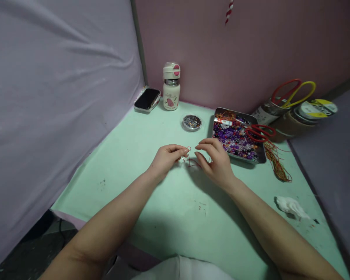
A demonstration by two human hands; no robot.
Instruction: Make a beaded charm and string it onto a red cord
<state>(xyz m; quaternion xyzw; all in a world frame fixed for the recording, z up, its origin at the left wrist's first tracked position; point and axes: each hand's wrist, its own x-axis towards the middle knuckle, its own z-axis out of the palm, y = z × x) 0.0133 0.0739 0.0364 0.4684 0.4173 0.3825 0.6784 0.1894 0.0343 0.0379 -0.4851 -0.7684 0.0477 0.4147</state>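
Between thumb and fingertips, my left hand (169, 156) pinches a thin red cord (189, 159). A small loop of the cord stands up from the pinch, and loose strands hang below it and run toward the right. My right hand (215, 161) is close by on the right, its thumb and fingers apart and curved around a gap. No cord is visibly gripped in it, though a strand passes near its thumb. Just beyond the right hand is a metal tray (245, 158) full of purple, red, clear and dark beads (233, 136).
Red-handled scissors (260, 133) lie across the tray's right side. Behind stand a round dish (192, 122), a bottle (171, 91) and a phone (147, 99). To the right are jars (297, 116), a bundle of cords (278, 163) and a crumpled white tissue (291, 207).
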